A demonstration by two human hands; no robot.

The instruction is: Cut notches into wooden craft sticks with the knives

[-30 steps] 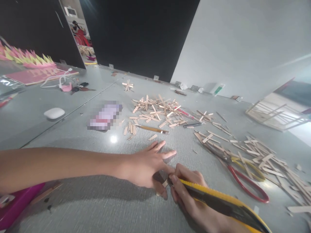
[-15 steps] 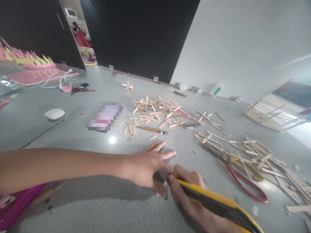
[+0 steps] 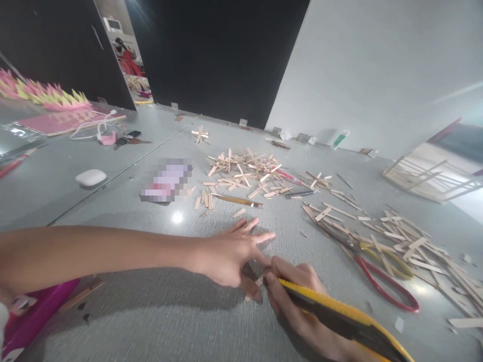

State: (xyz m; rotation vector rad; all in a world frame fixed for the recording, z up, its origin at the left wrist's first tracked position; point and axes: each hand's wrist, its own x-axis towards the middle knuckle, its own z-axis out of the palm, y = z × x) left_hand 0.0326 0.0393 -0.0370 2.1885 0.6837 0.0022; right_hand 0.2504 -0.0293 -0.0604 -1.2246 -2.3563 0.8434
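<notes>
My left hand [image 3: 234, 256] lies low over the grey table, three fingers spread, its thumb and index finger at a small wooden stick piece [image 3: 259, 281]. In my right hand [image 3: 298, 296] is a yellow and black utility knife [image 3: 335, 314], its front end against the stick piece beside my left fingertips. The blade is hidden by the fingers. Beyond the hands lie a pile of cut wooden sticks [image 3: 245, 171] and a yellow pencil-like tool [image 3: 237, 200].
Red and yellow scissors [image 3: 377, 281] lie at the right near more sticks [image 3: 411, 241]. A phone [image 3: 166, 182], a white case [image 3: 91, 177], a cable with keys [image 3: 130, 138] and a purple object [image 3: 41, 317] are at the left. A wooden frame [image 3: 426, 176] stands far right.
The view has shifted slightly, so the objects appear a little further right. Both hands keep almost the same pose at the stick piece, with the knife still in my right hand.
</notes>
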